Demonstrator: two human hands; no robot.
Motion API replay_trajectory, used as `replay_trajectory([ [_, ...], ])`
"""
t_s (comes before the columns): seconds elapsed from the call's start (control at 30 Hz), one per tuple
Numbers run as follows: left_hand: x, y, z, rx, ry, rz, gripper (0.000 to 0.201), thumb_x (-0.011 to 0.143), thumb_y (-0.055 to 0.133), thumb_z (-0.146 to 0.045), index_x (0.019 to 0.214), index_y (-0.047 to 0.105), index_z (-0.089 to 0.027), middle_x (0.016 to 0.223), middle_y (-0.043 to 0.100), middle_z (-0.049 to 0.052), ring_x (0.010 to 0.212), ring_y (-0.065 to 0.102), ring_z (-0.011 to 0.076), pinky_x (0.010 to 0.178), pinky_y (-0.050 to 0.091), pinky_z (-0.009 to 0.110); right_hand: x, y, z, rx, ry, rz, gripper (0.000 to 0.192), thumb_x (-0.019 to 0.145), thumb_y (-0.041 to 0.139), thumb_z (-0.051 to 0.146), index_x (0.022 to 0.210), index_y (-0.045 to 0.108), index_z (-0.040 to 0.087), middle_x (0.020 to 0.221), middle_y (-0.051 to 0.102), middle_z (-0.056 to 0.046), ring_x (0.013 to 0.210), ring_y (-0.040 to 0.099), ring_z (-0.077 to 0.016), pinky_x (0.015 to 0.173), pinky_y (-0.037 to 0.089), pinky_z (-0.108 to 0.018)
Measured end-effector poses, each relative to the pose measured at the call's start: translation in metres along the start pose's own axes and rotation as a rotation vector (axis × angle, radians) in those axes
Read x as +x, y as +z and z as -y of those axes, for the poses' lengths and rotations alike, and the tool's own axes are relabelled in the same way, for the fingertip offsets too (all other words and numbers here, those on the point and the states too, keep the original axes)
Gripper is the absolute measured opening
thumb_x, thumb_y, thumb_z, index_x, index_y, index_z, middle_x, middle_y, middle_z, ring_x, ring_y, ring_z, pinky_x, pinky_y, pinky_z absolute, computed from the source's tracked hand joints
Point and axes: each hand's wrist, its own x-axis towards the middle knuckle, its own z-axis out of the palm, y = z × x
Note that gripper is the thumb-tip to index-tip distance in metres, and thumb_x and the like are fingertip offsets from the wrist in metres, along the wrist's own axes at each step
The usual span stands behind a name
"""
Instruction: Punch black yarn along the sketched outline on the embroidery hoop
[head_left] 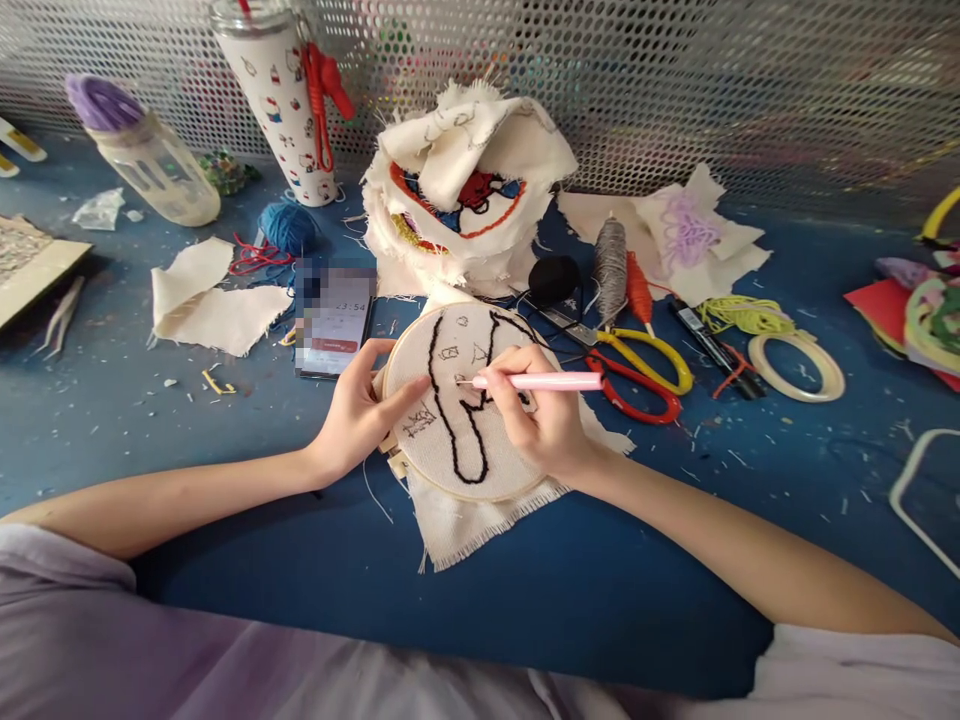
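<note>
My left hand (358, 412) grips the left edge of a round embroidery hoop (417, 484), thumb lying on top of the cloth. Stretched in the hoop is cream cloth (514, 468) with drawn lines and a thick black yarn outline (450, 440). In my right hand (547, 425) is a pink punch needle (562, 381), held like a pen and pointing left. Its metal tip meets the cloth near the middle, beside a small drawn mark. The right hand covers part of the design. Frayed cloth hangs below the hoop.
Red-handled scissors (637, 403) and yellow-handled scissors (667, 362) lie right of the hoop, by a black yarn ball (555, 281) and grey yarn spool (610, 270). A phone (341, 325) sits left. Behind are stitched cloths (457, 200), a tumbler (277, 110) and a metal mesh (675, 90).
</note>
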Motion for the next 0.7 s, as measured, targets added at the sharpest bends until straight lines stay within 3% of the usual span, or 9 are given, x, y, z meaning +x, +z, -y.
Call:
replay_trajectory([
  [0.7,-0.0001,-0.0014,0.002,-0.006,0.016,-0.003,0.042,0.077,0.074,-0.041,0.106,0.054,-0.02,0.072,0.065,0.0,0.055,0.06,0.0122,0.045,0.05,0.02,0.0007,-0.0014,0.0002,0.014,0.074,-0.1,0.016,0.095,0.049,0.032,0.081,0.046,0.026,0.069,0.058,0.001,0.063,0.059,-0.015,0.06,0.049,-0.032],
])
